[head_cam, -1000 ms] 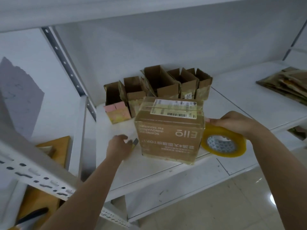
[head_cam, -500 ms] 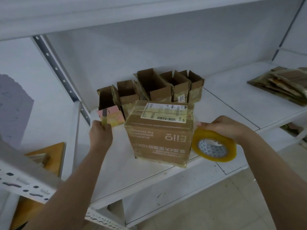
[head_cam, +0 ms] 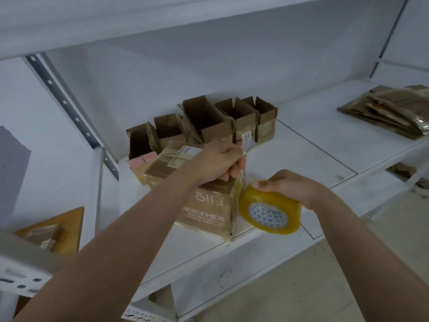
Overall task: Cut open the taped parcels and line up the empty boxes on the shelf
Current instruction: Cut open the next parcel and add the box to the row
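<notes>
While the right hand (head_cam: 294,187) grips the tape roll (head_cam: 270,209), keep the strip taut; the left hand (head_cam: 218,162), clenched at the taped parcel (head_cam: 204,205), cuts there.

This looks like a stockroom or packing area. White metal shelving (head_cam: 313,145) with a perforated upright (head_cam: 69,110) fills the frame. A row of opened cardboard boxes (head_cam: 209,122) stands at centre, flattened packaging (head_cam: 390,110) lies stacked at upper right, and a roll of yellow packing tape (head_cam: 270,209) and a labelled parcel (head_cam: 204,203) sit at centre above a bare floor (head_cam: 325,287).
</notes>
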The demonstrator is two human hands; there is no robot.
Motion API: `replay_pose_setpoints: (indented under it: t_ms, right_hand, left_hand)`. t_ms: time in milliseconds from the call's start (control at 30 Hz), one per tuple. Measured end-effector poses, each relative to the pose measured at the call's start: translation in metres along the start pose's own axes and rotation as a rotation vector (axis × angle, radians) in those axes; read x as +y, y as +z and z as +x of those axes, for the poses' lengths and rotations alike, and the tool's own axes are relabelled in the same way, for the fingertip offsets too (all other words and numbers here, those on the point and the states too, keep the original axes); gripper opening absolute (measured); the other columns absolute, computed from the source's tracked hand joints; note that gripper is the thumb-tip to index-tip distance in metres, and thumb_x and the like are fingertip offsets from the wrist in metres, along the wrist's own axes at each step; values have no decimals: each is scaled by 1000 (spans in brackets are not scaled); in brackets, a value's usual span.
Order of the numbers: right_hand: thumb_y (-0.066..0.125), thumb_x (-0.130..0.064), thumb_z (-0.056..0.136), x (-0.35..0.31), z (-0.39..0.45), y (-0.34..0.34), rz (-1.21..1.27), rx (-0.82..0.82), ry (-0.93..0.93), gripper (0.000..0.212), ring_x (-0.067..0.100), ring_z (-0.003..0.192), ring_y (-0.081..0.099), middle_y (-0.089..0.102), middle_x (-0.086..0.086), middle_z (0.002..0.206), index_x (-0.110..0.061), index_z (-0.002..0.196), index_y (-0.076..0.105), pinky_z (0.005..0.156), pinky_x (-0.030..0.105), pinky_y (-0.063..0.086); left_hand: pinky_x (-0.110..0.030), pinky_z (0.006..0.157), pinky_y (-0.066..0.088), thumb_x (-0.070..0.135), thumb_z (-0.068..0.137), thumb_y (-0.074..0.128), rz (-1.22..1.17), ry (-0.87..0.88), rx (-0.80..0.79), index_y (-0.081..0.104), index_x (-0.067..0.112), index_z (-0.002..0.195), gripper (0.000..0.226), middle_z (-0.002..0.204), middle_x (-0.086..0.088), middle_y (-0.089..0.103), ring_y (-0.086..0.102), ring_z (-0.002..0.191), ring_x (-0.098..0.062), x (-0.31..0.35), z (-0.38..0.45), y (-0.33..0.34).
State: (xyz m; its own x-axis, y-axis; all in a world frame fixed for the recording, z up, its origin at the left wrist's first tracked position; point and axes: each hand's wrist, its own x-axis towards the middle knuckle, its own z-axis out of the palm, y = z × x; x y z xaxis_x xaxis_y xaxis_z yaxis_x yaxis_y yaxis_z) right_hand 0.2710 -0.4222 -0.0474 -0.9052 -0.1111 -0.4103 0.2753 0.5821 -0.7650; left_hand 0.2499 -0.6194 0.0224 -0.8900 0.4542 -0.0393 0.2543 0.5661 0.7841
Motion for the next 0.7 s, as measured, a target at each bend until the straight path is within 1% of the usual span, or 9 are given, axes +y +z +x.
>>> replay_pose_setpoints:
  t_ms: [133, 233, 300, 333, 400, 467, 500, 600, 700]
  right_hand:
    - [68, -56, 82, 7, -6, 3, 48, -8, 14, 42, 24, 85, 73, 75, 4, 91, -17, 94, 73, 89, 43, 57]
    - [64, -58, 84, 2, -6, 5, -3, 10, 15, 44, 21, 78, 71, 74, 4, 87, -15, 91, 72, 78, 34, 58]
    - [59, -62, 86, 3, -4, 11, -111, 12, 45, 53, 18, 78, 68, 72, 3, 91, -12, 99, 71, 71, 29, 54]
    - [54, -66, 86, 5, -3, 15, -179, 8, 63, 60, 17, 83, 66, 70, 3, 98, -11, 106, 69, 73, 29, 51]
    - [43, -72, 87, 13, -3, 21, -268, -5, 70, 70, 20, 104, 60, 63, 5, 121, -15, 126, 60, 87, 31, 47]
    - [43, -71, 86, 18, -4, 19, -196, -12, 10, 67, 20, 123, 51, 51, -1, 140, -29, 137, 51, 99, 31, 41]
    - [45, -71, 84, 21, -6, 17, -134, -18, -27, 64, 18, 125, 50, 49, -5, 143, -37, 138, 51, 103, 31, 41]
    - [52, -74, 74, 29, -14, 6, 46, -38, -80, 54, 17, 116, 60, 60, -10, 132, -51, 122, 61, 102, 40, 50]
    - [56, -59, 84, 28, -22, -2, 164, -21, -90, 32, 21, 103, 69, 72, -6, 110, -46, 107, 72, 92, 40, 56]
  left_hand:
    - [-16, 52, 42, 42, 104, 36, 50, 120, 80, 60, 14, 74, 47, 49, 6, 53, 47, 42, -7, -18, 5, 7]
    - [-16, 52, 40, 39, 105, 35, 65, 171, 87, 61, 15, 77, 45, 48, 7, 52, 46, 41, -6, -20, 7, 7]
    - [-15, 51, 40, 37, 105, 35, 81, 179, 90, 62, 12, 80, 44, 48, 7, 51, 46, 40, -5, -22, 7, 8]
    - [-14, 51, 40, 35, 105, 36, 85, 182, 84, 62, 12, 81, 43, 48, 7, 51, 46, 41, -5, -22, 7, 9]
    - [-13, 52, 40, 32, 106, 36, 94, 192, 64, 62, 12, 82, 40, 47, 9, 52, 47, 41, -4, -21, 5, 8]
    - [-13, 53, 41, 30, 106, 37, 120, 176, 29, 61, 16, 80, 38, 48, 11, 53, 48, 43, -3, -20, 5, 6]
    - [-13, 54, 41, 31, 105, 38, 137, 160, -3, 61, 18, 79, 37, 50, 11, 54, 49, 45, -2, -19, 5, 4]
    - [-12, 56, 41, 31, 104, 42, 163, 79, -145, 62, 19, 77, 36, 63, 10, 57, 50, 50, 2, -9, 4, -5]
    - [-16, 62, 45, 33, 103, 44, 323, 30, -301, 64, 16, 81, 35, 75, 6, 59, 53, 62, -2, 9, 2, -13]
